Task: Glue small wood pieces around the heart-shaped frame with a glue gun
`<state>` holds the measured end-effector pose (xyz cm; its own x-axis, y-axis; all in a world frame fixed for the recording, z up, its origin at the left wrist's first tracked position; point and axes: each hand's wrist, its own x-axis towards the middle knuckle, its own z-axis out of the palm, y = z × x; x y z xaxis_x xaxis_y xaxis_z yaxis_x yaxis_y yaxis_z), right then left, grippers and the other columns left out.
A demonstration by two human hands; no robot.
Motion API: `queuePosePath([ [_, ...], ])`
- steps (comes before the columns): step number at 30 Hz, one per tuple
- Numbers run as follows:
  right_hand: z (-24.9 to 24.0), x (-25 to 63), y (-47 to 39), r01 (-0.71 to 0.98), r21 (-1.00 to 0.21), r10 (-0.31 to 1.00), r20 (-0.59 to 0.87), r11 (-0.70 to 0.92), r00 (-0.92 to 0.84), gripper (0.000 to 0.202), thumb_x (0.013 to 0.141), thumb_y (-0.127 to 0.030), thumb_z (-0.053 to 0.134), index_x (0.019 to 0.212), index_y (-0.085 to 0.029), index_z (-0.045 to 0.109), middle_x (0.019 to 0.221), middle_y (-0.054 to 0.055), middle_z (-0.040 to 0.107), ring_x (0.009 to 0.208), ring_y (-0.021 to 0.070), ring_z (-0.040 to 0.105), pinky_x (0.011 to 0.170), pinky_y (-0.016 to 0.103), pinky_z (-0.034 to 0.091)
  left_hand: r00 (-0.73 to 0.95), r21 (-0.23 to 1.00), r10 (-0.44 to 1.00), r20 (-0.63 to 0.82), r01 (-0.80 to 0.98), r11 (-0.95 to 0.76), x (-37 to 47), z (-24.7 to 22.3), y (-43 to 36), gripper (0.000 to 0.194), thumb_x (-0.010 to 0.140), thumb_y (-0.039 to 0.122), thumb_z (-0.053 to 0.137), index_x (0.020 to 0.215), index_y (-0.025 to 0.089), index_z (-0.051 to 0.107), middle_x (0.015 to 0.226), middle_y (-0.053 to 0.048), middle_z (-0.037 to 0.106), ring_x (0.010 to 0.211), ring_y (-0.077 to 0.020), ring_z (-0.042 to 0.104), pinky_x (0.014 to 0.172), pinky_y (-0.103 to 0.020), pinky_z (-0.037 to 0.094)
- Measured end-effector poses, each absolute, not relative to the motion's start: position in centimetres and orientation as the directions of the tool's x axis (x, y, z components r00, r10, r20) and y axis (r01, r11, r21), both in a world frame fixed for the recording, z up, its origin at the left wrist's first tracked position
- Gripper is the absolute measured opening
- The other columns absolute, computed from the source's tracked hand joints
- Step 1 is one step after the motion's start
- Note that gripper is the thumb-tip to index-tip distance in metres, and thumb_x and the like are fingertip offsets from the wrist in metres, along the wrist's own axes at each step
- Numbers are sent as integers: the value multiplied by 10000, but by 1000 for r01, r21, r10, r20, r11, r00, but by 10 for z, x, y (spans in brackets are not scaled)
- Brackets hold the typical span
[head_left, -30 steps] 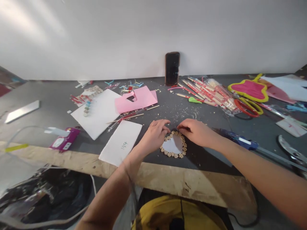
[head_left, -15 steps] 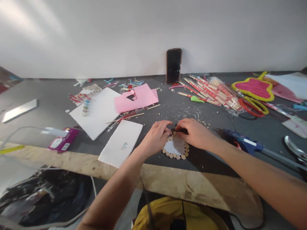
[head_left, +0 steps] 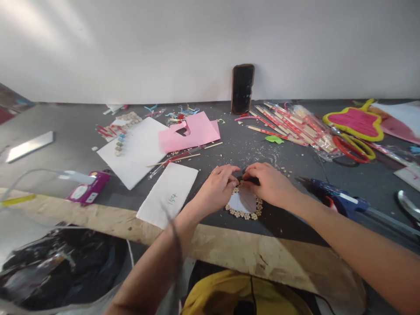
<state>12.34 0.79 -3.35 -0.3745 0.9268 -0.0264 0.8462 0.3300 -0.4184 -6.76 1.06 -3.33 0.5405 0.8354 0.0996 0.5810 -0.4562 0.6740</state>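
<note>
A small white paper piece, bordered by a ring of small wooden flowers, lies on the dark tabletop in front of me. My left hand is at the ring's far left edge, thumb and fingers bent together on it and the index finger reaching across the top. From the other side my right hand comes over the far right edge, its thumb and fingertips pinched on the border. Both sets of fingertips nearly meet there and hide that stretch of flowers.
A blue glue gun lies right of my right arm. Left are a folded white paper, pink paper and a white sheet. A phone leans against the wall. Wrapped chopsticks and scissors lie back right.
The view has shifted slightly, so the things on the table appear a little further right. Both hands stay at the ring's far edge in nearly the same pose.
</note>
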Motion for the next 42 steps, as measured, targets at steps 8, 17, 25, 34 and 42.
queuePosePath([
  [8, -33, 120, 6, 858, -402, 933, -22, 321, -359, 126, 852, -265, 572, 875, -211, 684, 1030, 53, 670, 906, 211, 569, 861, 372, 433, 546, 672, 829, 120, 570, -472, -70, -39, 11, 320, 878, 116, 447, 1183, 194, 508, 961, -18, 728, 1186, -209, 546, 1097, -424, 331],
  [17, -34, 120, 5, 860, -406, 938, -17, 309, -345, 136, 851, -269, 580, 916, -213, 685, 1046, 53, 670, 922, 229, 560, 835, 377, 448, 543, 673, 832, 119, 572, -469, -69, -37, 10, 325, 864, 116, 452, 1167, 218, 513, 951, -13, 723, 1143, -203, 580, 1101, -434, 329],
  [25, -31, 123, 7, 830, -436, 923, 8, 348, -384, 158, 835, -231, 569, 943, -214, 683, 1038, 63, 687, 961, 226, 607, 892, 382, 447, 540, 677, 832, 126, 567, -470, -70, -38, 11, 319, 867, 117, 457, 1163, 217, 522, 950, -12, 726, 1130, -204, 582, 1085, -430, 351],
  [34, -25, 139, 5, 824, -444, 923, 20, 353, -385, 171, 845, -227, 527, 850, -201, 696, 977, 79, 689, 904, 221, 636, 832, 362, 493, 524, 688, 844, 119, 569, -451, -69, -36, 11, 374, 839, 67, 435, 1175, 200, 529, 1082, -53, 690, 1143, -208, 576, 1024, -403, 438],
  [42, -28, 133, 6, 847, -407, 925, -10, 342, -379, 204, 861, -246, 518, 850, -196, 715, 1051, 90, 679, 947, 248, 612, 919, 431, 445, 544, 684, 832, 106, 568, -458, -68, -36, 11, 373, 858, 79, 437, 1202, 196, 520, 1064, -52, 716, 1272, -213, 490, 1092, -437, 381],
])
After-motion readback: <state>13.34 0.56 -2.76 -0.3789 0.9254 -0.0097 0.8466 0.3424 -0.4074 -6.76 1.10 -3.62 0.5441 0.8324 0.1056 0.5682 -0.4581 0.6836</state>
